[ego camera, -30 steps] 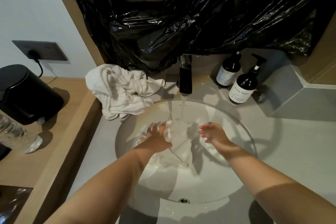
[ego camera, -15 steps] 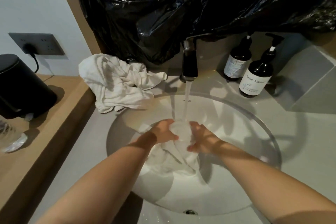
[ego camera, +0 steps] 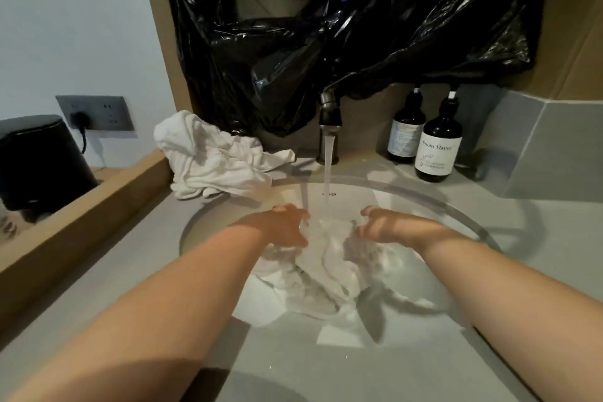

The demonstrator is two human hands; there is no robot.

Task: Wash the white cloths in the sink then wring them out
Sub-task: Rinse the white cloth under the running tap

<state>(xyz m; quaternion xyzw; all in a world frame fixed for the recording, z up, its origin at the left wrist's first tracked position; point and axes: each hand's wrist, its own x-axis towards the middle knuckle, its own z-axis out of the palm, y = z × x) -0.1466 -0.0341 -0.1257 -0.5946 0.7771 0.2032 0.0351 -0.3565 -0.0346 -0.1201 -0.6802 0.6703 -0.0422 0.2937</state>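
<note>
A wet white cloth lies bunched in the round white sink, under water running from the dark faucet. My left hand grips the cloth's upper left part with curled fingers, just left of the stream. My right hand holds the cloth's upper right edge between thumb and curled fingers. The hands are a short way apart, with the stream falling between them. More white cloths sit in a heap on the counter at the sink's back left.
Two dark pump bottles stand at the back right of the grey counter. Black plastic sheeting hangs over the faucet. Left of the sink, a raised wooden ledge carries a black appliance, plugged into a wall socket.
My hands, pressed together on the cloth under the stream half a second ago, have moved apart to its two sides. The cloth now lies more spread out in the basin.
</note>
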